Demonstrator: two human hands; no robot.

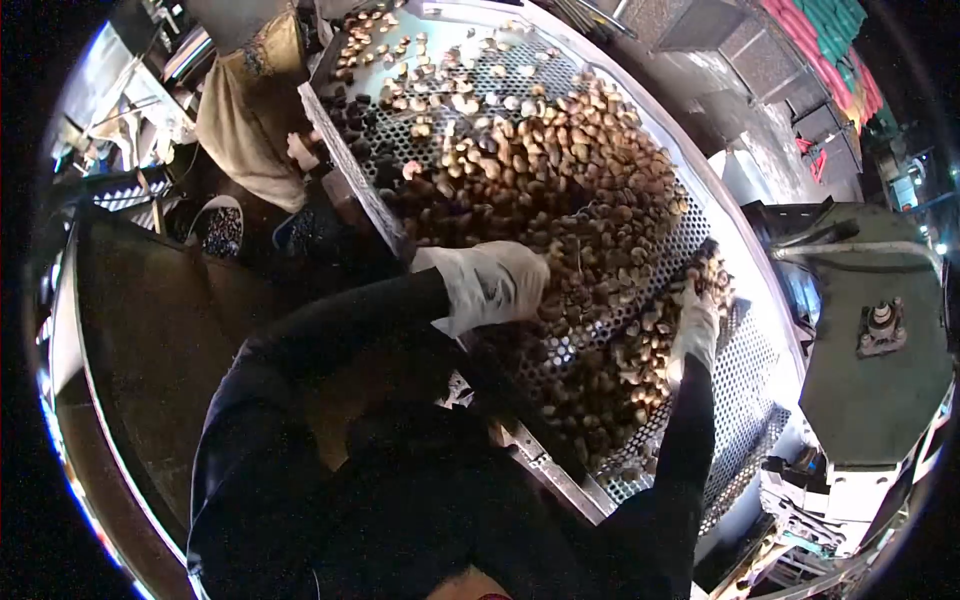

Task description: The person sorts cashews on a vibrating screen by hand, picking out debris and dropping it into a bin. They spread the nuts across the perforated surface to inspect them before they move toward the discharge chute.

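Brown and tan nuts (570, 170), which look like cashews in their shells, lie spread over a perforated metal tray (745, 365). My left hand (497, 283), in a pale glove, rests at the near edge of the big heap. Its back faces up, and its fingers are hidden, bent down beside the nuts. Farther right, my right hand (700, 318), also gloved, reaches in among a smaller band of nuts (645, 365). Its fingers are stretched forward and partly covered by them. A strip of bare, holed metal separates the band from the main heap.
A raised metal rim (355, 170) borders the tray on the left. Beyond it hang a tan sack (250, 110) and a bucket of dark pieces (218, 230). A green machine housing (870, 330) stands at the right. Stacked red and green sacks (825, 40) are at the back.
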